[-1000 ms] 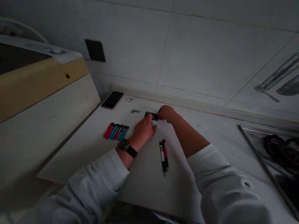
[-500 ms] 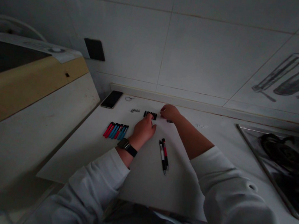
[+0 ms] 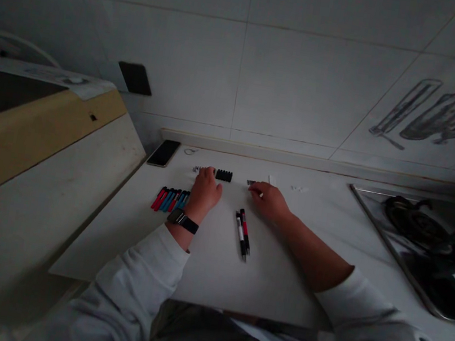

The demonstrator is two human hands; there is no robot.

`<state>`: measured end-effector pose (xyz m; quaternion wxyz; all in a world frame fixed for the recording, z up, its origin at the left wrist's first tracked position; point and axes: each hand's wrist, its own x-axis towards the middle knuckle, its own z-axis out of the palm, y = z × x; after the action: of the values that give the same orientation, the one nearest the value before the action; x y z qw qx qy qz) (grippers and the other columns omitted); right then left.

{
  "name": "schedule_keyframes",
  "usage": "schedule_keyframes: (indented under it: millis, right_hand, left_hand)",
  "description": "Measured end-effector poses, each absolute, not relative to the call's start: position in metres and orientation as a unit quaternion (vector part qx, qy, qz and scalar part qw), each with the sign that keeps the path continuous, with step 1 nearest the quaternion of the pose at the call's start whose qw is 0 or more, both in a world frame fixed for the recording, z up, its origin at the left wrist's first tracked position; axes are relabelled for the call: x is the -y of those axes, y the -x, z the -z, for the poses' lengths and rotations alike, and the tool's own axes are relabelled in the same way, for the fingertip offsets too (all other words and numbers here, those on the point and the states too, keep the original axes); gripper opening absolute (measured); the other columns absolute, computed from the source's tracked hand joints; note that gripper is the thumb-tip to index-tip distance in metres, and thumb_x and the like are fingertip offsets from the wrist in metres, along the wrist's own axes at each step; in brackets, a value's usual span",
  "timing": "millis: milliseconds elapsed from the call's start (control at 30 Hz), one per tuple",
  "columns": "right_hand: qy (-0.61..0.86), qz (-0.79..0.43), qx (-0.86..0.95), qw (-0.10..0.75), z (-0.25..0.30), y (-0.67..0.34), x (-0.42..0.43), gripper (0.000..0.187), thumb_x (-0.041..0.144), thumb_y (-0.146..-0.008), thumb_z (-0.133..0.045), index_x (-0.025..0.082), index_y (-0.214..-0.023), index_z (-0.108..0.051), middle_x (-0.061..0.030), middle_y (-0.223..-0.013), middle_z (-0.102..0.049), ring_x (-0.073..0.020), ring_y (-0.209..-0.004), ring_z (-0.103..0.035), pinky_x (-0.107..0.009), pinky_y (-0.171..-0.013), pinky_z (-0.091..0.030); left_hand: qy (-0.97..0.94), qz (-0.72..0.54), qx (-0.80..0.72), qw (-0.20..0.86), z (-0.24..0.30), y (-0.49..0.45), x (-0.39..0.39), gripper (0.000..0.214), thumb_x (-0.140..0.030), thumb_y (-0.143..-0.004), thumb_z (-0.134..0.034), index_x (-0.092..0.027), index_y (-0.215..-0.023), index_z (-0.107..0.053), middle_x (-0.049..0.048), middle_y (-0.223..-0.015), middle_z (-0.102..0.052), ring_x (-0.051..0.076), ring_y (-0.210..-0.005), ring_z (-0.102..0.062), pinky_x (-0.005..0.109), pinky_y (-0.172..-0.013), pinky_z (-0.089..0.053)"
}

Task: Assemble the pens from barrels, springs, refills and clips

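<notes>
Head view: left hand point(image 3: 206, 191) palm-down by springs point(image 3: 197, 169), right hand point(image 3: 269, 201) curled, both grips unclear.

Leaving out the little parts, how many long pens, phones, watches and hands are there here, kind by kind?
White pen and red pen: 2
Phone: 1
Watch: 1
Left hand and right hand: 2
Total: 6

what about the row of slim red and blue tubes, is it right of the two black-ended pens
No, the red and blue tubes lie left of the two pens.
</notes>
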<state>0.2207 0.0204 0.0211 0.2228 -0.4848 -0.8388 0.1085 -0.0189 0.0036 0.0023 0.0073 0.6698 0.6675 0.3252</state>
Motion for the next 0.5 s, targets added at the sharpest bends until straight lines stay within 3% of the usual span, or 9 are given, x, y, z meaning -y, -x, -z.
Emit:
schedule_keyframes:
  millis: [200,500]
  right_hand:
    - [0.438,-0.158,0.854,0.233,-0.014,-0.238,0.027,0.022,0.018,-0.095,-0.057,0.02,-0.108,-0.074,-0.0068,-0.105,-0.074,-0.0186,-0.095,-0.067,-0.03,-0.09,-0.049]
    - [0.44,-0.19,0.845,0.237,-0.018,-0.244,0.03,0.023,0.018,-0.094,-0.057,0.02,-0.109,-0.075,-0.0071,-0.107,-0.075,-0.0179,-0.091,-0.067,-0.03,-0.085,-0.05]
  left_hand:
    - [-0.661,-0.291,-0.69,0.051,-0.002,0.022,-0.008,0.049,-0.022,-0.09,-0.066,-0.015,-0.134,-0.047,0.0206,-0.135,-0.061,0.033,-0.128,-0.06,0.044,-0.108,-0.047]
    - [-0.666,-0.289,-0.684,0.075,-0.003,0.026,-0.008,0.052,-0.022,-0.091,-0.065,-0.018,-0.139,-0.046,0.0178,-0.14,-0.063,0.03,-0.13,-0.061,0.041,-0.109,-0.046]
